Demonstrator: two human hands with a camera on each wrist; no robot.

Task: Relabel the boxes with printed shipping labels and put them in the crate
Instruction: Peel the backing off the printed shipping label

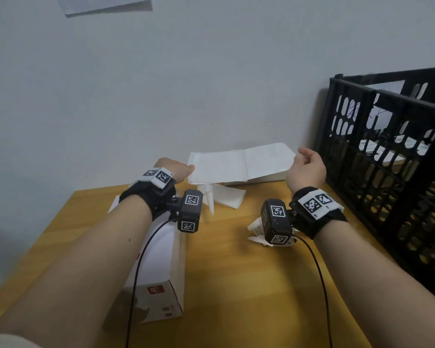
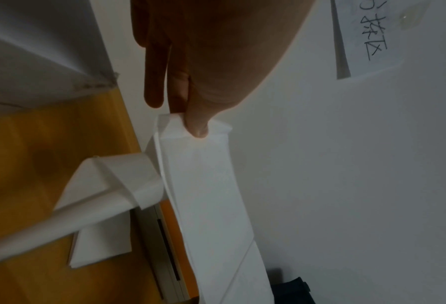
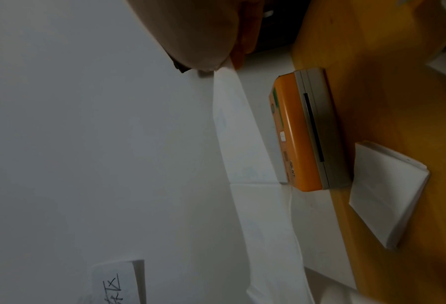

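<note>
A white strip of two joined shipping labels point(image 1: 241, 164) is held stretched in the air over the back of the table. My left hand point(image 1: 189, 170) pinches its left end; the left wrist view shows the thumb point(image 2: 198, 127) pressed on the strip point(image 2: 211, 195). At the other end, my right hand point(image 1: 299, 156) pinches the strip point(image 3: 232, 123) between thumb and fingers point(image 3: 226, 65). A white box point(image 1: 156, 259) lies on the table under my left forearm. The black crate point(image 1: 387, 159) stands at the right, with white boxes inside.
An orange label printer point(image 3: 302, 131) sits by the wall below the strip. A stack of blank labels point(image 1: 230, 197) and a white plastic tool point(image 1: 210, 199) lie in front of it. Crumpled paper point(image 1: 255, 229) lies under my right wrist. A handwritten sign point(image 2: 372, 37) hangs on the wall.
</note>
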